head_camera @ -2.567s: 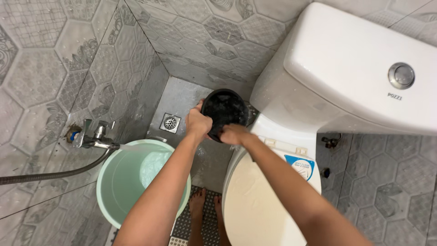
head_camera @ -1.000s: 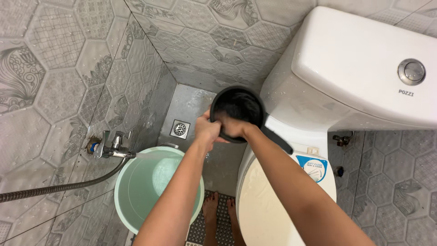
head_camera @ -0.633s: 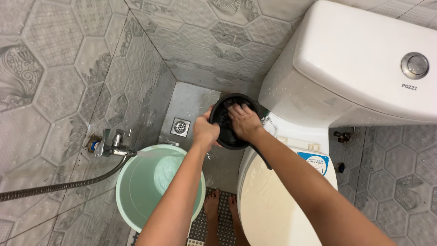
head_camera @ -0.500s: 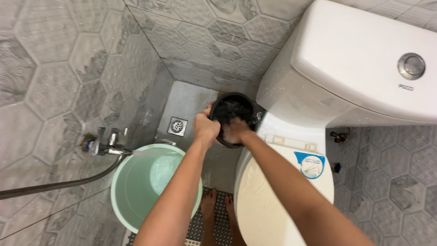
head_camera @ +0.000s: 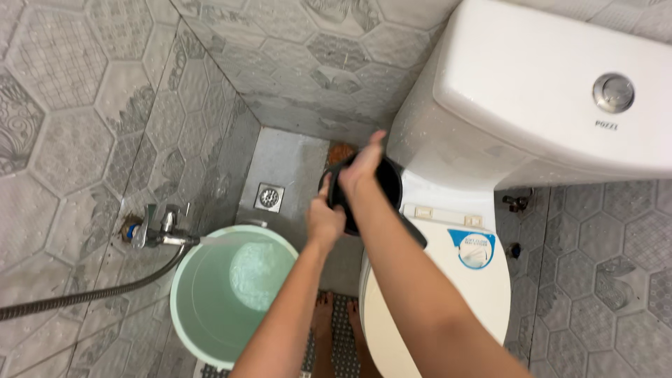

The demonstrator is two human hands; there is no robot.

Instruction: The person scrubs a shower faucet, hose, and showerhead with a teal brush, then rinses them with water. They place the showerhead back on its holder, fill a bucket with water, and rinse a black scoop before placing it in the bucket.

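Grey hexagon-tiled walls meet at a corner beside the white toilet; left of the toilet stands a pale green bucket under a running tap; beyond it a floor drain; against the toilet's tank, the left hand grips the black dipper from below; the right hand curls over its rim.

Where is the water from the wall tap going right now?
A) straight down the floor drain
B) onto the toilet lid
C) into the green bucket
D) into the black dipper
C: the stream from the tap lands in the green bucket, foaming on the water inside, while both hands hold the black dipper off beside the toilet.
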